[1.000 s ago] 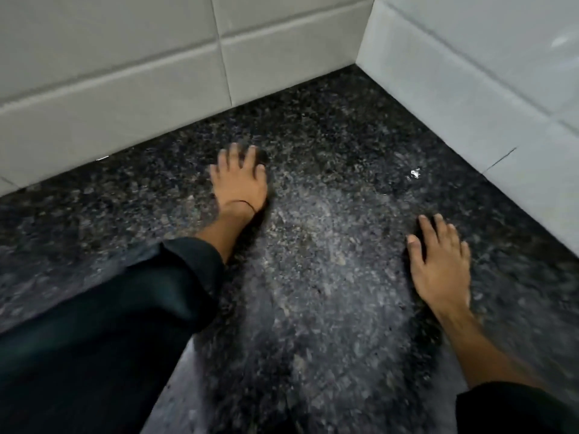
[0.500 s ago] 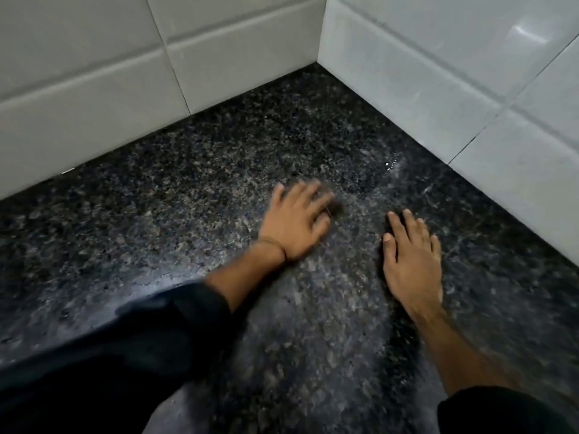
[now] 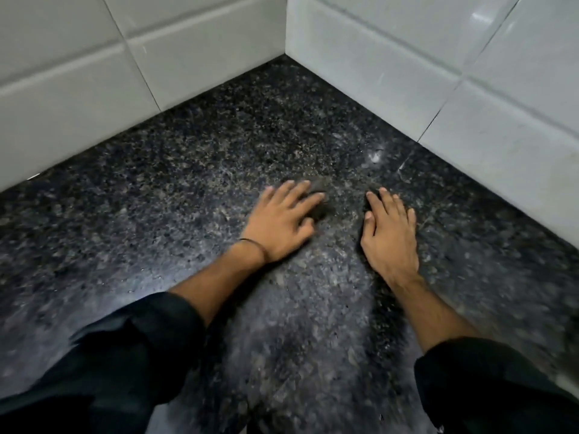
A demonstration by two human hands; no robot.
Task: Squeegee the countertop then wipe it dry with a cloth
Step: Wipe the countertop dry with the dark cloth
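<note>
Black speckled granite fills most of the head camera's frame: the countertop (image 3: 194, 195) runs from the lower edge up to a corner at upper centre, where two walls of pale glossy tiles (image 3: 407, 57) meet. A small bright glint (image 3: 374, 156) lies on the stone right of centre, close to the right-hand wall, beside a thin pale line on the surface.

Both hands lie palm-down on the stone at mid-frame, near each other but apart. The left hand (image 3: 282, 223) sits just left of centre, fingers spread and angled toward the upper right; its outline is blurred. A dark patch (image 3: 318, 198) shows under and just beyond its fingertips; whether that is shadow or something pressed beneath the fingers cannot be told. A thin dark band (image 3: 253, 245) circles the left wrist. The right hand (image 3: 390, 233) rests just right of centre, fingers close together and pointing toward the top of the frame, flat against the granite and holding nothing.

Dark sleeves cover both forearms: the left sleeve (image 3: 109, 364) fills the lower left of the frame, the right sleeve (image 3: 482, 380) the lower right.

A paler sheen runs down the stone between the two arms, from the hands toward the bottom edge. No squeegee and no cloth can be made out anywhere in the frame.
</note>
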